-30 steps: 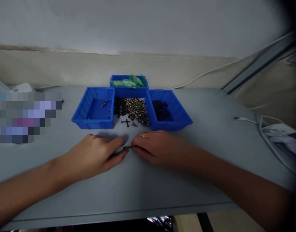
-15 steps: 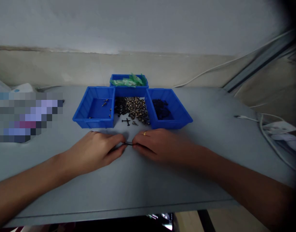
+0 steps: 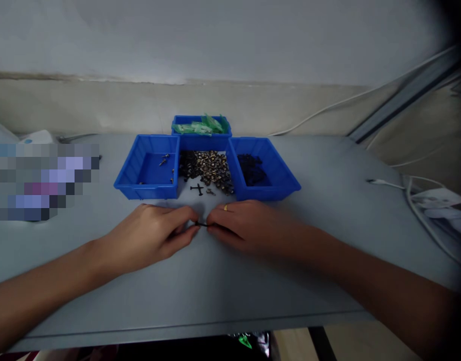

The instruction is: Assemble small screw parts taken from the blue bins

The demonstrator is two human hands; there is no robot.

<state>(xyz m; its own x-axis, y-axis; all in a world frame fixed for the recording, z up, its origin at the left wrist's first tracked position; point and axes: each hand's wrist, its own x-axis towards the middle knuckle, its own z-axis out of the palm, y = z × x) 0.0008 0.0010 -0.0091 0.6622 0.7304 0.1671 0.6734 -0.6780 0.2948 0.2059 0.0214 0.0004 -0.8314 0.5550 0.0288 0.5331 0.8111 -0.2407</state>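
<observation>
Between my two hands, just above the grey table, is a thin black screw-like piece (image 3: 202, 224). My left hand (image 3: 159, 233) pinches its left end between thumb and fingertips. The other end is in the closed fingers of my right hand (image 3: 241, 225), which has a ring on one finger; those fingertips hide that end. Beyond the hands, small black pieces (image 3: 197, 189) lie crossed on the table beside a metal fitting (image 3: 210, 192). Behind them is a pile of brassy metal fittings (image 3: 211, 165), with dark pieces (image 3: 187, 164) at its left.
A blue bin (image 3: 146, 191) with a few metal fittings stands left of the pile. The right blue bin (image 3: 277, 193) holds black parts, and the rear blue bin (image 3: 202, 142) holds green plastic bags (image 3: 200, 126). White cables (image 3: 422, 225) lie at the right.
The left fingertips have shifted very slightly right along the black piece, toward my right hand. The right hand and the bins look the same.
</observation>
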